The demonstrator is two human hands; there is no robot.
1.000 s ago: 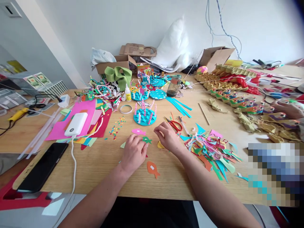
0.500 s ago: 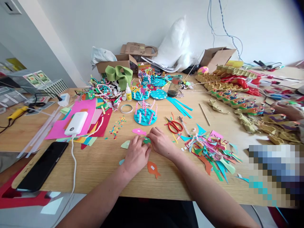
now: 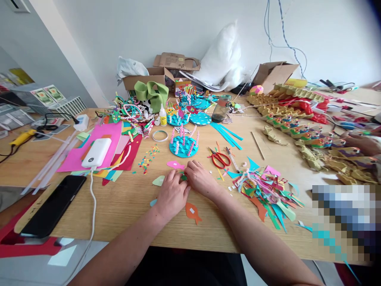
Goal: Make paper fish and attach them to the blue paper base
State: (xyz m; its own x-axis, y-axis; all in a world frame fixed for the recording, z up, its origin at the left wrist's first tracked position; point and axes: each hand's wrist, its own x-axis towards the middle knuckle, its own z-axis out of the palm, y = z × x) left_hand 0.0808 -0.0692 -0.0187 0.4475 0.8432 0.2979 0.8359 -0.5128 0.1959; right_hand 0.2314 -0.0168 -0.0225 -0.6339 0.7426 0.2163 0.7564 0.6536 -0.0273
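Observation:
My left hand (image 3: 173, 191) and my right hand (image 3: 199, 177) meet above the table, fingers bent together over a green paper cutout (image 3: 184, 177) that is mostly covered by them. Just beyond lies a pink paper fish (image 3: 175, 165). To the left of my left hand is a pale green paper cutout (image 3: 158, 180), and a light blue one (image 3: 153, 202) peeks out beside the wrist. An orange paper fish (image 3: 193, 212) with a small white square on it rests nearer to me, between my forearms.
A blue round base with pink twisted stems (image 3: 183, 146) stands ahead. Red-handled scissors (image 3: 220, 159), a pen (image 3: 232, 159) and a pile of paper scraps (image 3: 268, 188) lie right. A power bank (image 3: 97, 152) and phone (image 3: 53, 205) are left. Another person's hand (image 3: 364, 143) works far right.
My view has shifted slightly. My hands stay together over the green cutout, with only small finger movement, and less of the green shows now.

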